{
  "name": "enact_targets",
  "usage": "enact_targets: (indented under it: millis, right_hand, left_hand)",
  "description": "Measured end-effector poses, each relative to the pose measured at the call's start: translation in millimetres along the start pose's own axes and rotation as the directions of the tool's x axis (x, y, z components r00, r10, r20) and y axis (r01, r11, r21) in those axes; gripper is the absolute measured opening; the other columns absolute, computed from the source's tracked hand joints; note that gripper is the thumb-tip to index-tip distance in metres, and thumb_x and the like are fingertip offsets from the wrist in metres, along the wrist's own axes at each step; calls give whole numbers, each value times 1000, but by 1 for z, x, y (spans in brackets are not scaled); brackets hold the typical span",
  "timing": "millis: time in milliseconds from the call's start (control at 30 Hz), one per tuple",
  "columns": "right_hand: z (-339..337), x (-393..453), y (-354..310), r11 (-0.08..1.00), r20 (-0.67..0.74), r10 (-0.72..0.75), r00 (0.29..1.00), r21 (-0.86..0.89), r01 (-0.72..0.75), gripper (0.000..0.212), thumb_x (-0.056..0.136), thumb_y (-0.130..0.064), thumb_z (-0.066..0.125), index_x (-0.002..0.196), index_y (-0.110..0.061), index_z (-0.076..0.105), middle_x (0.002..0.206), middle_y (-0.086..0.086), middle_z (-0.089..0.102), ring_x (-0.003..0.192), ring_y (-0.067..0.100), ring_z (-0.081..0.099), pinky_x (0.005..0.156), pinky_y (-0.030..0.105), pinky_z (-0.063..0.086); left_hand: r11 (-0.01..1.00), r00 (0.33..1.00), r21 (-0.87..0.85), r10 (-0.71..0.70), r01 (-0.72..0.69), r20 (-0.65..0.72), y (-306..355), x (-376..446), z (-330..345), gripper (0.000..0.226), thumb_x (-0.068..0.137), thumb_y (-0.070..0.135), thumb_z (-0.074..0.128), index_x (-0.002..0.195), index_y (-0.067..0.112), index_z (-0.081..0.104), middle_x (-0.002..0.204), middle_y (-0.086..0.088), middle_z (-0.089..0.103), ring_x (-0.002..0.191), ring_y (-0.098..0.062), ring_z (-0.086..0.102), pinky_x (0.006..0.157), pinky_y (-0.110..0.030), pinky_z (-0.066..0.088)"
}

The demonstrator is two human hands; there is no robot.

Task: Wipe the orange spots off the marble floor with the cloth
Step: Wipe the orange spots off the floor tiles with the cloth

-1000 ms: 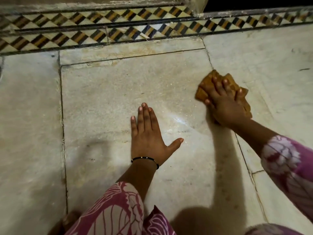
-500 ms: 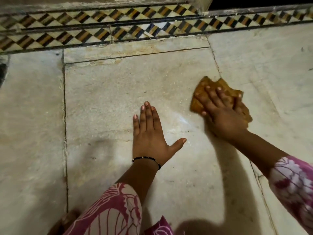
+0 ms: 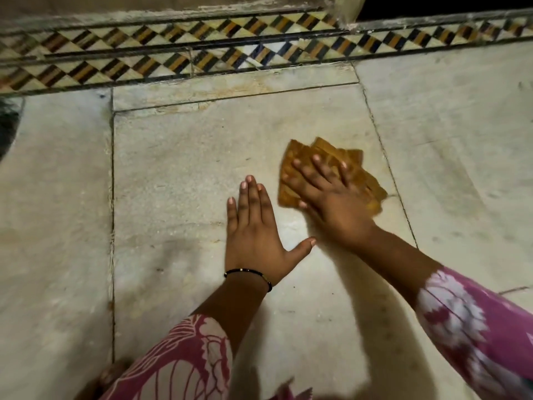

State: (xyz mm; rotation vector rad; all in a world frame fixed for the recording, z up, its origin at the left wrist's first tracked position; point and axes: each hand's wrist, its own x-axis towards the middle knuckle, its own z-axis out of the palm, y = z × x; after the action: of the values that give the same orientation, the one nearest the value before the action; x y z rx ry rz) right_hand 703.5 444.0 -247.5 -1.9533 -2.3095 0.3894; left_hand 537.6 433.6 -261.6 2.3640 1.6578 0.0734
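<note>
On marble floor (image 3: 173, 174), left hand (image 3: 253, 235) lies flat, fingers together; right hand (image 3: 326, 197) presses splayed on cloth (image 3: 357, 171).

Pink-and-white floral sleeves (image 3: 461, 321); black beaded bracelet (image 3: 248, 274) on 1 wrist.

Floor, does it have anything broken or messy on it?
Nothing broken. The marble floor has brownish stains along the narrow strip by the patterned border. The right hand presses the cloth flat.
</note>
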Motion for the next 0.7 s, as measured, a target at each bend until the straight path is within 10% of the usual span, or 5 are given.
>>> enact_targets:
  millis: [300,533,700]
  right_hand:
    - [-27,22,76,863,-154,505,849,110,-493,46,95,-33,38,141,-30,38,156,4,22,144,31,6,113,58,4]
    - [-1,-13,9,999,-79,48,996,5,-47,49,92,-38,34,141,-35,37,153,-7,27,145,19,8,115,46,0]
    - [-12,-99,62,988,-4,134,991,-71,-134,51,91,-52,30,142,-45,24,154,-8,22,145,18,6,115,44,0]
  left_hand:
    - [1000,1000,-4,-2,2,5,-1,-1,0,119,70,88,19,147,-1,0,156,-18,-8,144,-27,-12,117,-48,-2]
    - [1000,1000,-2,4,-4,4,-1,-1,-1,118,70,87,22,147,-1,4,156,-19,-3,145,-28,-6,117,-48,1]
    - [1000,1000,6,6,-6,21,-1,-1,-2,118,71,87,18,147,-1,1,156,-19,-6,144,-28,-9,117,-49,1]
